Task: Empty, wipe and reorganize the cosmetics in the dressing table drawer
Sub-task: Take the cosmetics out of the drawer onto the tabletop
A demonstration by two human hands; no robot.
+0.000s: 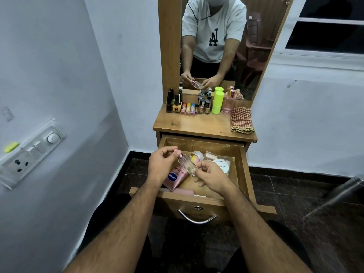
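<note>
step: emptying drawer [241, 174] | bottle [188, 164] over drawer, tilted | left hand [160, 166] pinches cap, right hand [209, 177] holds base | advice: keep cap tight, carry upright to top [197, 125]

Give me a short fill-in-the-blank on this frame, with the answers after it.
1. Both hands hold a clear glass perfume bottle above the open ____.
2. The left hand pinches the bottle's ____.
3. The pink Vaseline tube lies ____ the drawer.
4. The checked cloth lies folded on the ____.

Answers: drawer; cap; inside; tabletop
</note>
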